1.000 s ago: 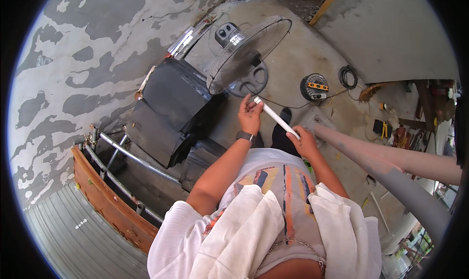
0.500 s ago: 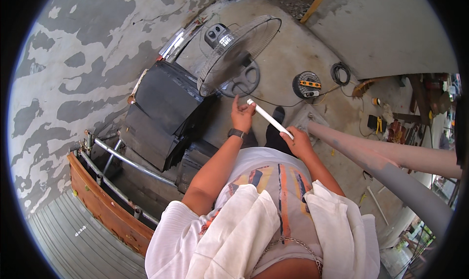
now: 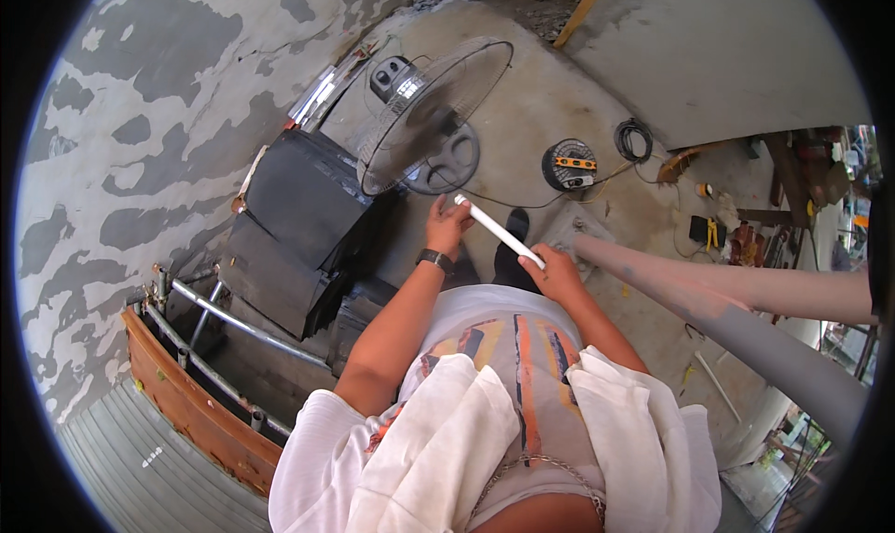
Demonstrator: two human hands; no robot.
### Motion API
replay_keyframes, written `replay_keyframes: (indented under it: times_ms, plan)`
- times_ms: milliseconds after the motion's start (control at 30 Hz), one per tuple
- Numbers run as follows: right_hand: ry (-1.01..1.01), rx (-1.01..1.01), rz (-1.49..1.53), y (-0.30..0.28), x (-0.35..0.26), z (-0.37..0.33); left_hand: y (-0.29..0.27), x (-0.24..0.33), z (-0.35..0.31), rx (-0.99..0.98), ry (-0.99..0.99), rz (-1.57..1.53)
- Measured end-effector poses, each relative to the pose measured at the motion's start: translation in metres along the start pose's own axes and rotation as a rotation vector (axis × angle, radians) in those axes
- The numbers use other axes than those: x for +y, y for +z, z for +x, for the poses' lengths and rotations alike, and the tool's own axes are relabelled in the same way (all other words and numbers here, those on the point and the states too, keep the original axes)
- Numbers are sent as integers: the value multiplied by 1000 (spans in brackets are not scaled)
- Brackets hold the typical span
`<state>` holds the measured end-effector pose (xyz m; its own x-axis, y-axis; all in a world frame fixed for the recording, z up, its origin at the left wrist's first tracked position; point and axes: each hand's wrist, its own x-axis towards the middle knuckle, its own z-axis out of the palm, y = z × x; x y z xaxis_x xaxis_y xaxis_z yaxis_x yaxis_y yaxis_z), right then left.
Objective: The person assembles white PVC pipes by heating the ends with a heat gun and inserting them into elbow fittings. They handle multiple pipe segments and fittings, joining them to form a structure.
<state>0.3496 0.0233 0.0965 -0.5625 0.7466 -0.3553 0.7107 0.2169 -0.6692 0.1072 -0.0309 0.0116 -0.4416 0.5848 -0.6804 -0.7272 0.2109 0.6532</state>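
White tube (image 3: 503, 234) sits further left, fan blades (image 3: 424, 121) blurred.

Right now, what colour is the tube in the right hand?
The tube is white; it shows in the head view.

Right hand (image 3: 557, 274) grips tube (image 3: 503, 235); left hand (image 3: 447, 227) seemingly touches.

The tube (image 3: 503, 235) is before the fan (image 3: 431, 113), left of the post (image 3: 653, 271).
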Motion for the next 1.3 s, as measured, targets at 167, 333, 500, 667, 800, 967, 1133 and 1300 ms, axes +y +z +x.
replay_keyframes:
  times_ms: [167,333,500,667,800,967,1133,1300]
  plan:
    - [15,35,62,-2,10,-3,-8,-1,-1,-172,-173,149]
    - [26,24,-7,-7,19,-4,-62,-33,7,-207,-219,520]
    - [21,131,17,-10,36,-2,-139,-62,10,-80,-288,804]
    - [-80,120,-99,-25,28,-3,-179,-70,-9,98,-320,559]
    - [-11,146,-62,-22,21,12,-197,-72,-3,60,-340,292]
    - [-37,72,130,-15,24,17,-155,-60,5,81,-135,165]
    - [-248,-132,-150,-34,14,10,-77,-16,-10,135,94,91]
    - [58,166,-10,-25,33,16,-77,-7,7,229,161,162]
